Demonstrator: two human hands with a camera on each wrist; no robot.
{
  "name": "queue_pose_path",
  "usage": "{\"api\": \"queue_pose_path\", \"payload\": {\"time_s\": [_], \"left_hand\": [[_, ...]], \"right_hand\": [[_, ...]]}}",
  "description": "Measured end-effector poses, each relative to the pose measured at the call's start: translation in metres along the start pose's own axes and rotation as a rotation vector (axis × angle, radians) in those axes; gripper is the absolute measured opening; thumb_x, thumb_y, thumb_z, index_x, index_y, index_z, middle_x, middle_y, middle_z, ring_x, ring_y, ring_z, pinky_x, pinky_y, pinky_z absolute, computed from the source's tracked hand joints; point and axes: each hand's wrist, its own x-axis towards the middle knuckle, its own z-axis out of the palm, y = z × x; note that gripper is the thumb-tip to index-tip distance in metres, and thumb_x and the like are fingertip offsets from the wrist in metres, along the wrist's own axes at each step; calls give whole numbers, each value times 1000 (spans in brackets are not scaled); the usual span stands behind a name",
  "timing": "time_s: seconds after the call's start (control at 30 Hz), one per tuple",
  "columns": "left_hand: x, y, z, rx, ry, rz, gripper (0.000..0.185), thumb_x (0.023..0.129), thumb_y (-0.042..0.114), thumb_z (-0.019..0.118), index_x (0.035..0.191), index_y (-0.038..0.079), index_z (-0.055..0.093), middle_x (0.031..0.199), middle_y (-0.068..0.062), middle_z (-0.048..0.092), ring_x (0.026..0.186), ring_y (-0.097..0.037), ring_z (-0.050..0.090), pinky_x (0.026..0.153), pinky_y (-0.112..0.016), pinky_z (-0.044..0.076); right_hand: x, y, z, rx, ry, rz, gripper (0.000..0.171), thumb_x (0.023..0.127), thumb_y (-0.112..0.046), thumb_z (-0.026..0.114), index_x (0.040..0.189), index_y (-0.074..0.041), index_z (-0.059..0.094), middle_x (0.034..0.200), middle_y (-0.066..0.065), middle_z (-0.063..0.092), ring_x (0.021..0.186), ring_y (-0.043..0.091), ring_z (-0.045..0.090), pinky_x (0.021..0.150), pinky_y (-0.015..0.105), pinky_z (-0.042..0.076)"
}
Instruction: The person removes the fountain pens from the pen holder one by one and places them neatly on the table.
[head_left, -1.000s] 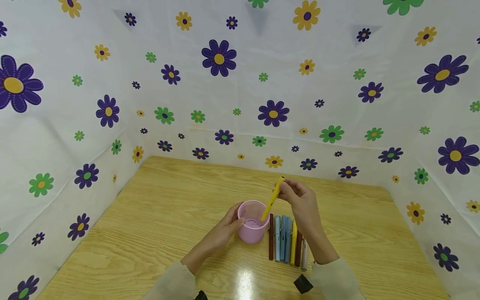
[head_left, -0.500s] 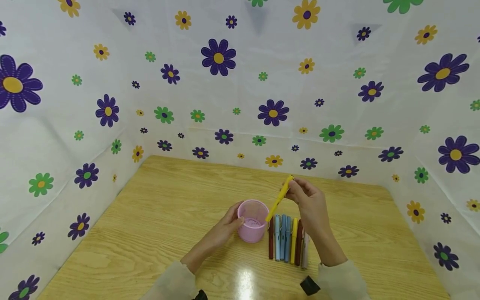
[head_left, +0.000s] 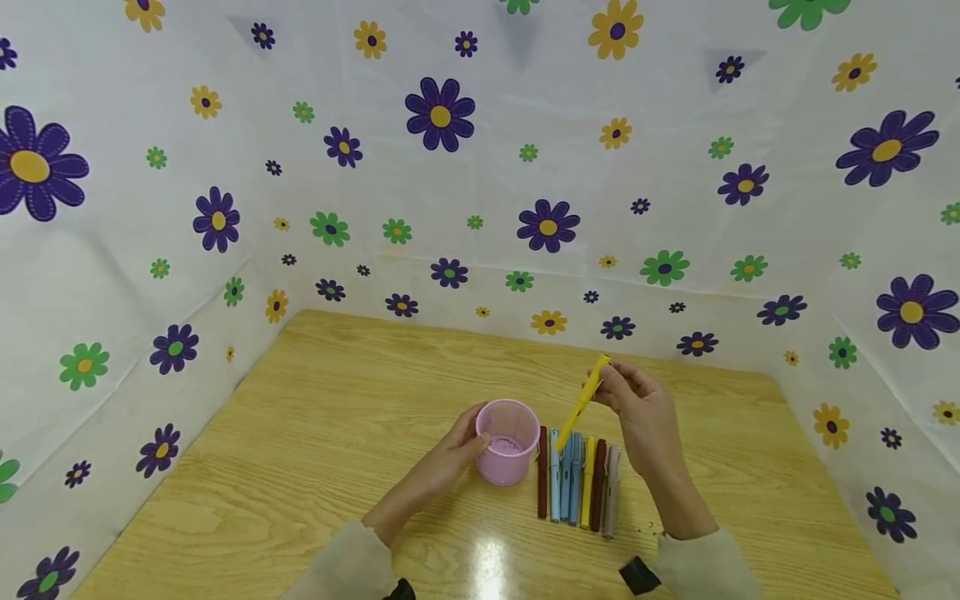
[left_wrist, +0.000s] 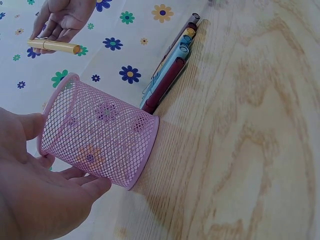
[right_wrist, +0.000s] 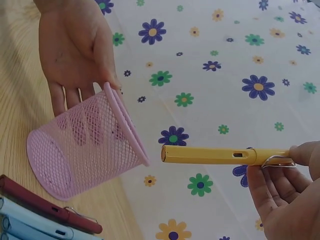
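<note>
Head view: the right hand (head_left: pixel 643 408) pinches the capped end of a yellow pen (head_left: pixel 584 401) between thumb and fingertips, in the air above a row of pens (head_left: pixel 576 482) lying on the wooden table (head_left: pixel 315 433). The yellow pen's long axis runs from 1 o'clock down to 7 o'clock, free end lowest. At 9 o'clock of it stands a pink mesh cup (head_left: pixel 507 442), steadied by the left hand (head_left: pixel 450 454), fingers straight against its wall.

table (head_left: pixel 337 433): light wood grain, glossy, glare seen at lower centre | pen cup (head_left: pixel 507 442): pink wire mesh, matt | yellow pen (right_wrist: pixel 220 155): smooth plastic, shiny metal clip | pens in row (head_left: pixel 576 482): smooth plastic | backdrop (head_left: pixel 480 167): flower-printed cloth, creased, matt
</note>
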Motion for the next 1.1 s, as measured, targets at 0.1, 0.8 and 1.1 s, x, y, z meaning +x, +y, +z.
{"api": "queue_pose_path", "payload": {"time_s": [0.1,0.8,1.1], "left_hand": [[0,0,0,2,11,-5,60,113,21,40,164,4,12,168,-26,16,155,-42,12,124,-58,14],[-2,3,2,10,29,-31,61,113,21,40,165,7,12,168,-25,16,155,-42,13,124,-59,15],[-2,4,1,3,15,-24,62,113,23,41,165,6,11,169,-25,15,155,-43,11,124,-59,14]], "right_hand": [[-1,0,-5,-15,10,14,36,104,-26,64,124,5,63,104,0,74,89,15,72,93,26,57],[-10,3,-49,-89,81,67,40,104,-27,64,127,5,61,102,-5,73,90,10,70,89,20,57],[-12,4,-67,-91,122,74,35,103,-26,66,124,2,64,101,-4,71,89,10,69,85,19,57]]}}
